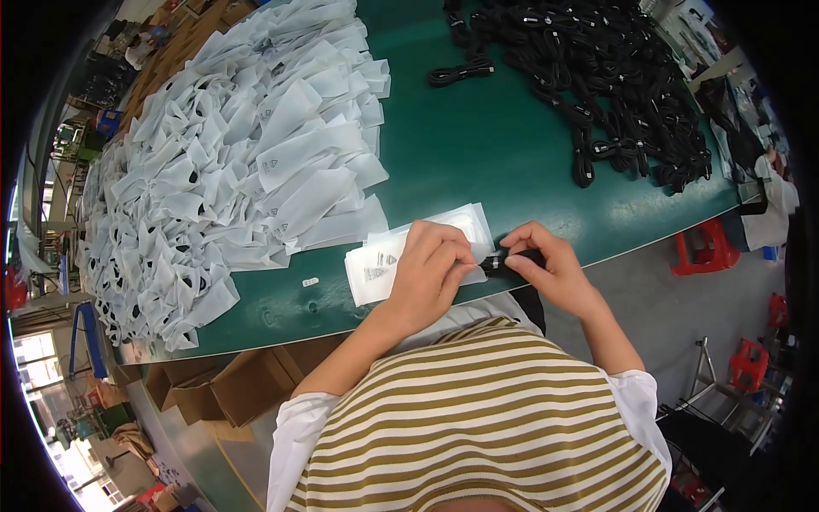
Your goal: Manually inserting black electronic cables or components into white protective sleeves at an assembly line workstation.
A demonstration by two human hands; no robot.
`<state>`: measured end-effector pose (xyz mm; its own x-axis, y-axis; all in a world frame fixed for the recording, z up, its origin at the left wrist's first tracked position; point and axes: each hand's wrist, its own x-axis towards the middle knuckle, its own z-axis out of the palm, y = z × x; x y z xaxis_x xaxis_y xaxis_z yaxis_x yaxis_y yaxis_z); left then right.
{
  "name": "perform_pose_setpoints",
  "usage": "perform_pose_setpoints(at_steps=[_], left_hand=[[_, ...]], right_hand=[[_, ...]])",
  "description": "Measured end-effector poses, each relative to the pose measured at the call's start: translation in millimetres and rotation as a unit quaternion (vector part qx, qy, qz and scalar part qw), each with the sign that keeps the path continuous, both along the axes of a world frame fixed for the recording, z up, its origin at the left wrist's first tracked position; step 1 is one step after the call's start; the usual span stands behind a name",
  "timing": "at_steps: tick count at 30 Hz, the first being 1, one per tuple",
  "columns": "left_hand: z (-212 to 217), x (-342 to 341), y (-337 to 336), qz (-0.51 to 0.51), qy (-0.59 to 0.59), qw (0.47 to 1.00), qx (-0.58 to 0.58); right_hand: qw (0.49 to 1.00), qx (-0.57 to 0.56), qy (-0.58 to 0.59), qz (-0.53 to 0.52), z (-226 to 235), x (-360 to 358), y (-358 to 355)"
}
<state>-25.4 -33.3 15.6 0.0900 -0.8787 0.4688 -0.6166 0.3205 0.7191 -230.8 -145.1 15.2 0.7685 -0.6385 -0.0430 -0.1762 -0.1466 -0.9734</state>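
I'm seeing one big heap of white bags (230, 162) beyond my left hand (431, 273), one pile of black cables (597, 77) beyond my right hand (554, 269), one stray cable (461, 72), two red stools (704, 246).

— What lies nearest the striped shirt (478, 410)?

— A small white plastic pouch (384, 260), flat on the green surface (478, 145) just beyond the shirt, with grey triangle marks printed on its near-left part. Other such pouches lie under it.

— And the dark thing?

— A coiled black cable (508, 260), just right of the pouch, its end at the pouch's open right edge. Most of it is hidden, pinched above the shirt.
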Motion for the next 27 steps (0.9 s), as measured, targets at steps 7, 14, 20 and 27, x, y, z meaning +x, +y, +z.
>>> perform_pose_setpoints(at_steps=[7,14,20,27], left_hand=[[24,26,6,0.063,0.045,0.997,-0.002],[69,94,10,0.147,0.408,0.883,-0.18],[37,137,-17,0.308,-0.119,0.928,-0.173],[14,131,2,0.191,-0.206,0.959,-0.03]], right_hand=[[0.977,0.042,-0.207,0.02,9,45,11],[0.985,-0.052,-0.164,0.017,1,77,-23],[0.959,-0.24,-0.148,0.036,31,170,-59],[0.904,-0.365,-0.223,0.026,26,293,-80]])
